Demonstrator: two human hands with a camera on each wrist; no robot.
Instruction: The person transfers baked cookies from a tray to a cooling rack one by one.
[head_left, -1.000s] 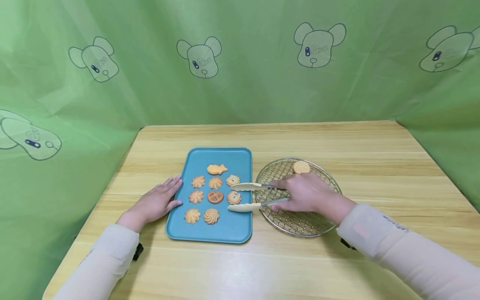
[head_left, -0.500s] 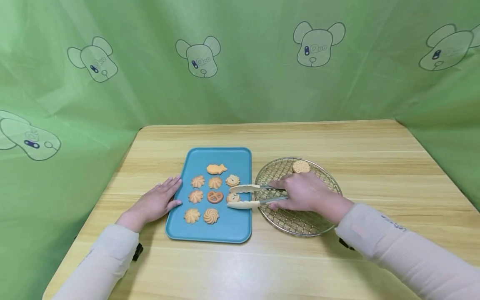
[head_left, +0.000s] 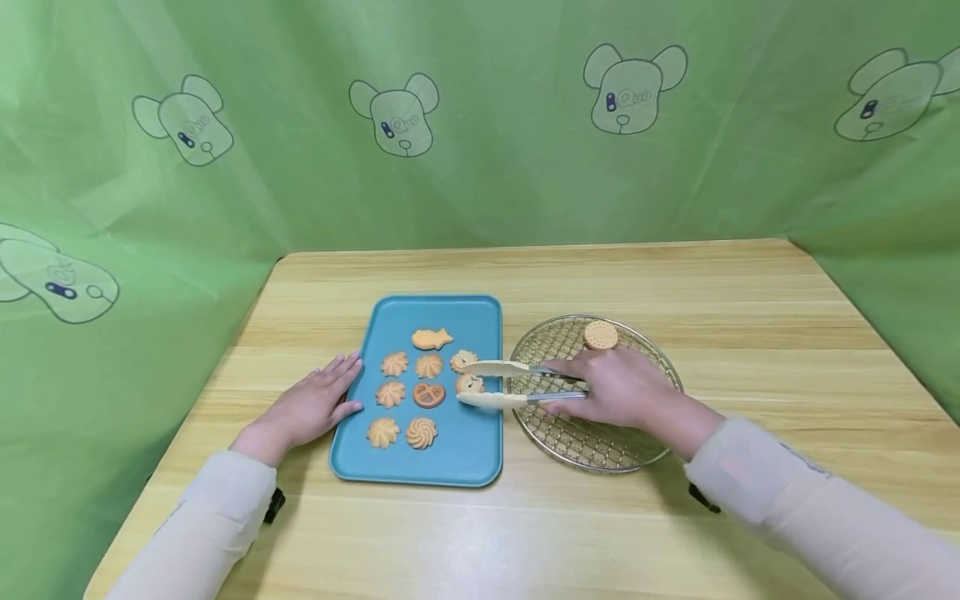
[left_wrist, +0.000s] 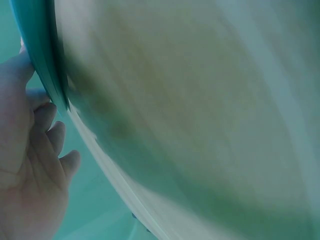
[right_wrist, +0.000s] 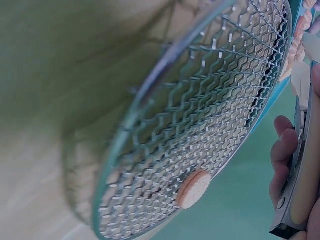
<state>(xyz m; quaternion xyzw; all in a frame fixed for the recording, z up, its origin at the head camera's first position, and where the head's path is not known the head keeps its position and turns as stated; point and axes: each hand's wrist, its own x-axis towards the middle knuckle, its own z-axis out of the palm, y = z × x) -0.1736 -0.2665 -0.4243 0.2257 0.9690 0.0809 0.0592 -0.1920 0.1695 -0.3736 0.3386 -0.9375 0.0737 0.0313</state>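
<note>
My right hand (head_left: 618,387) grips a pair of tongs (head_left: 555,397) with cream-coloured tips, reaching left over the wire rack. The tips lie either side of a round scalloped cookie (head_left: 469,383) on the blue tray (head_left: 453,462), the upper tip overlapping a similar cookie (head_left: 462,359) behind it. My left hand (head_left: 306,410) lies with fingers extended against the tray's left edge. Also on the tray are a fish-shaped cookie (head_left: 431,338), a pretzel-shaped one (head_left: 429,395) and several flower-shaped and swirled cookies (head_left: 422,432). In the right wrist view the tongs (right_wrist: 300,165) run along my palm.
A round wire rack (head_left: 592,454) stands right of the tray, with one round pricked biscuit (head_left: 601,335) near its far rim. Both rest on a wooden table (head_left: 735,333), and a green curtain (head_left: 510,192) with mouse drawings surrounds it.
The tongs' tips have come closer together, and the near one has moved away from me. The scalloped cookie between them has shifted slightly towards the one behind. My left hand stays put.
</note>
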